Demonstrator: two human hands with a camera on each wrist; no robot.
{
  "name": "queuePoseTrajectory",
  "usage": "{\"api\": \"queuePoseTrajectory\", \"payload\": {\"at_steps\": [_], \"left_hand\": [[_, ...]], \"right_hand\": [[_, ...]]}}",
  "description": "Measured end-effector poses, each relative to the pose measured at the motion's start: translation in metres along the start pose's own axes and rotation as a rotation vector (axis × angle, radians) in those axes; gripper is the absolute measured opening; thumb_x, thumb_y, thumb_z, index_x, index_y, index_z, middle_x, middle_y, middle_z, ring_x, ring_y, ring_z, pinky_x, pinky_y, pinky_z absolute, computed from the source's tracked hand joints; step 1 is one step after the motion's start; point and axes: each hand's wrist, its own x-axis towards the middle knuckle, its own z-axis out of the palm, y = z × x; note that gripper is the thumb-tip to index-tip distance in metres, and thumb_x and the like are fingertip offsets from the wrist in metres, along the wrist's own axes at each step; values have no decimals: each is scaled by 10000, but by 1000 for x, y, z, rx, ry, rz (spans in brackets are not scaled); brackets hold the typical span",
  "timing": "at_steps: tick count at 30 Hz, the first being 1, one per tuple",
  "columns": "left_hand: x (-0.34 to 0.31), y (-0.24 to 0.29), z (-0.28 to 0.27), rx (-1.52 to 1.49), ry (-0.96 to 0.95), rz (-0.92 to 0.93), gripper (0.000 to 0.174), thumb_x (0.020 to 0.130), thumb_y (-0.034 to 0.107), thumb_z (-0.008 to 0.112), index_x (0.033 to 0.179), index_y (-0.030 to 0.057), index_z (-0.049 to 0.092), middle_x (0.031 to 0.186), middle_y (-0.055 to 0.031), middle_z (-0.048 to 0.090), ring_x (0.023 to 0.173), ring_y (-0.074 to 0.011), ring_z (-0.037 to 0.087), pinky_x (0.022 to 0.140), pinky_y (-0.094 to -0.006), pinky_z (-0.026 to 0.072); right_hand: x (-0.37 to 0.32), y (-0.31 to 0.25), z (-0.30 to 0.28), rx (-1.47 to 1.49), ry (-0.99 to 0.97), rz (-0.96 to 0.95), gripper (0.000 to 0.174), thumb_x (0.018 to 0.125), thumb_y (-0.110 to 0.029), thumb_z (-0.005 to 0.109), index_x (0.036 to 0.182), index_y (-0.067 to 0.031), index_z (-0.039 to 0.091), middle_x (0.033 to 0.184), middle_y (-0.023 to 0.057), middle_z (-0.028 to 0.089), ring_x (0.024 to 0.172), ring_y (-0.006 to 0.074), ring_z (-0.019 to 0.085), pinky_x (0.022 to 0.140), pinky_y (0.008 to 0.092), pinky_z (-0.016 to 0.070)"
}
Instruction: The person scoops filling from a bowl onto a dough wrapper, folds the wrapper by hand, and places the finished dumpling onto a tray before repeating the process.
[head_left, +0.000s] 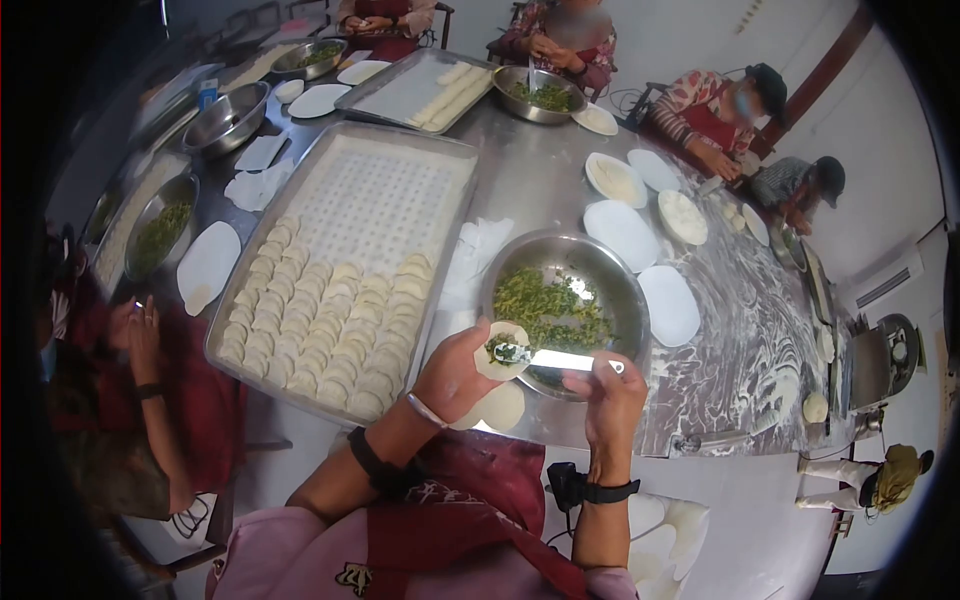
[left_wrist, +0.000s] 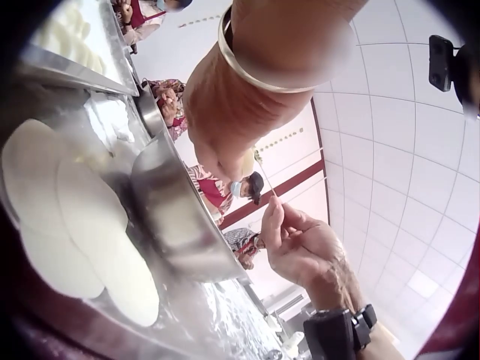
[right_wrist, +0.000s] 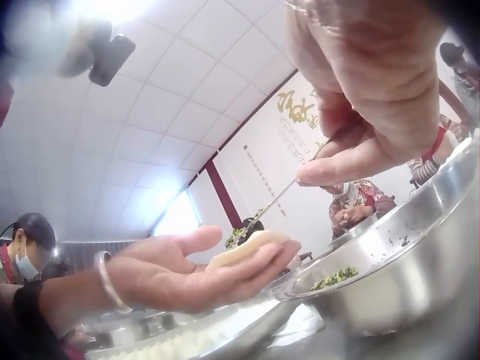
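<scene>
A round dumpling wrapper (head_left: 500,366) lies on the outstretched fingers of my left hand (head_left: 452,375), its thumb raised apart in the right wrist view. Green filling (right_wrist: 241,234) sits at the wrapper (right_wrist: 247,249). My right hand (head_left: 612,395) pinches the handle of a flat metal spatula (head_left: 570,361) between thumb and fingers. The spatula's far end, smeared with filling, reaches over the wrapper. Just beyond both hands stands a steel bowl (head_left: 640,300) with chopped green filling (head_left: 545,305). More wrappers (head_left: 500,408) lie at the table edge below the left hand.
Left of the bowl, a large tray (head_left: 400,215) holds rows of folded dumplings (head_left: 330,335). White plates (head_left: 668,305) stand right of the bowl on the floured steel table (head_left: 740,370). Another tray (head_left: 385,95) lies farther back. Several people sit around the table.
</scene>
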Motion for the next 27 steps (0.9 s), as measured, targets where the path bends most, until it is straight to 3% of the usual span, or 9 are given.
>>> {"api": "queuePoseTrajectory", "payload": {"at_steps": [4, 8, 10, 12, 16, 20, 21, 23, 27], "left_hand": [[-3, 4, 12, -200, 142, -54, 367, 876, 22, 658, 1225, -46, 567, 1128, -155, 658, 1055, -227, 649, 941, -330, 494], [-17, 22, 10, 620, 8, 139, 393, 1017, 220, 435, 1302, -43, 495, 1252, -161, 590, 1178, -259, 578, 1029, -374, 453], [-18, 22, 6, 503, -32, 105, 457, 1083, 312, 331, 1342, -44, 457, 1317, -166, 553, 1241, -272, 538, 1076, -399, 428], [-9, 8, -1, -425, 30, -103, 452, 1082, 300, 333, 1346, -47, 453, 1328, -173, 547, 1254, -277, 530, 1087, -409, 418], [-9, -8, -15, -58, 13, 4, 454, 1082, 294, 322, 1358, -45, 447, 1339, -180, 539, 1268, -294, 518, 1107, -441, 394], [-17, 1, -6, 292, -48, 108, 450, 1079, 297, 351, 1363, -38, 448, 1346, -166, 539, 1271, -280, 518, 1102, -431, 400], [-24, 11, 0, 543, -79, 179, 448, 1078, 296, 357, 1365, -35, 449, 1350, -161, 538, 1272, -274, 518, 1099, -426, 403], [-28, 16, 2, 553, -69, 162, 440, 1077, 291, 361, 1366, -28, 453, 1349, -150, 542, 1270, -259, 521, 1089, -415, 413], [-28, 17, 15, 94, 28, -20, 425, 1078, 277, 353, 1365, -17, 461, 1322, -133, 556, 1250, -231, 533, 1067, -394, 430]], "right_hand": [[-2, 6, 2, -48, 6, 26, 158, 951, -51, 566, 1010, 90, 603, 878, 178, 668, 705, 315, 722, 624, 340, 621], [-6, 2, -5, -30, 30, -32, 159, 956, -67, 575, 1010, 77, 616, 864, 159, 669, 708, 297, 723, 634, 327, 615], [-10, -4, -10, -75, 87, -126, 155, 957, -69, 580, 1007, 71, 624, 862, 152, 670, 705, 288, 722, 641, 319, 613], [-14, -10, -13, -170, 168, -258, 150, 956, -70, 585, 1002, 65, 631, 863, 150, 670, 699, 284, 720, 647, 309, 611], [-14, 21, -32, -793, 40, -525, 78, 911, -35, 639, 976, -9, 674, 859, 103, 691, 820, 209, 701, 699, 338, 559], [-24, 41, -16, -1081, -140, -784, 154, 822, -14, 703, 970, -53, 685, 924, 139, 695, 827, 310, 684, 737, 382, 545], [-26, 44, -15, -1099, -157, -728, 219, 789, -27, 724, 1003, -53, 688, 982, 158, 699, 918, 347, 676, 802, 391, 542], [-28, 39, -11, -1173, -214, -777, 273, 766, -40, 738, 1035, -54, 691, 1053, 165, 689, 1022, 363, 652, 856, 404, 532], [-45, 13, 12, -1077, -246, -864, 367, 717, -53, 770, 1078, -65, 702, 1206, 170, 648, 1198, 403, 573, 965, 452, 495]]}}
